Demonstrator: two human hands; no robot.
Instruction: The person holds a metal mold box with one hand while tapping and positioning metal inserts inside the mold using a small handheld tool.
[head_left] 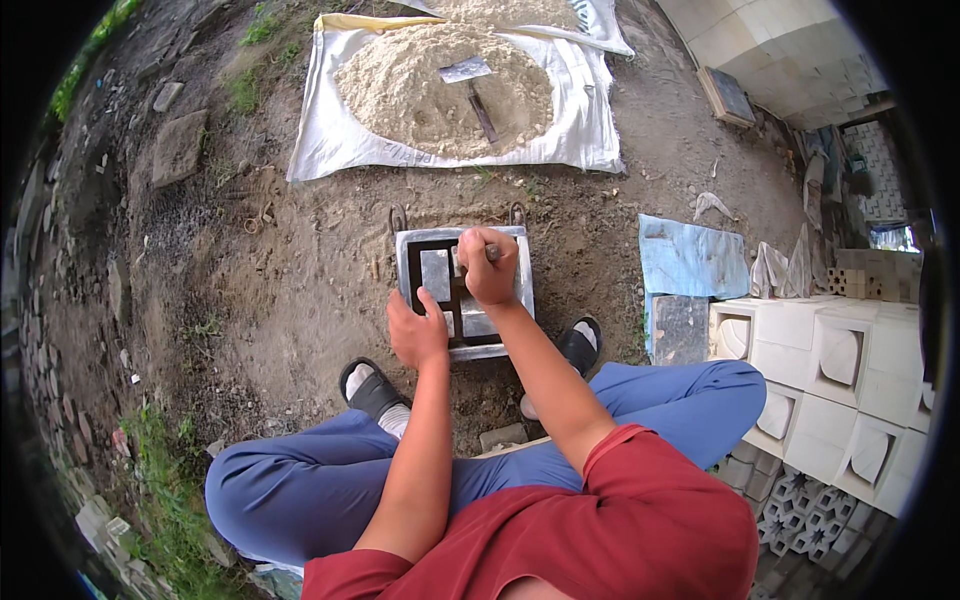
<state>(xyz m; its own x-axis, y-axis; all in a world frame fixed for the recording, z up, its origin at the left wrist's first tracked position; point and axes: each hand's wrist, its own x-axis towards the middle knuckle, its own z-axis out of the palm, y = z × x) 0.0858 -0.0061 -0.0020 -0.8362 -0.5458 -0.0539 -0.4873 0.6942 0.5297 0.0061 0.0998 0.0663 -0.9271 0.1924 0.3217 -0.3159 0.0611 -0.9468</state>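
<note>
A square metal mould (478, 352) lies on the ground between my feet, with a silver rim and dark gaps around raised metal blocks inside. One pale rectangular block (435, 272) shows at its upper left. My right hand (487, 268) is closed in a fist over the mould's upper right part, around a short dark handle (492, 253) whose end sticks out; the rest of that tool is mostly hidden under the fist. At the mould's left side rests my left hand (417, 328), its thumb and fingers apart, touching the rim and holding nothing.
Beyond the mould, a white sheet (330, 130) bears a heap of pale sandy material (390, 85), with a trowel-like tool (467, 70) on it. At right stand stacked white blocks (785, 340) and a blue sheet (690, 255). A large stone (180, 148) lies at left.
</note>
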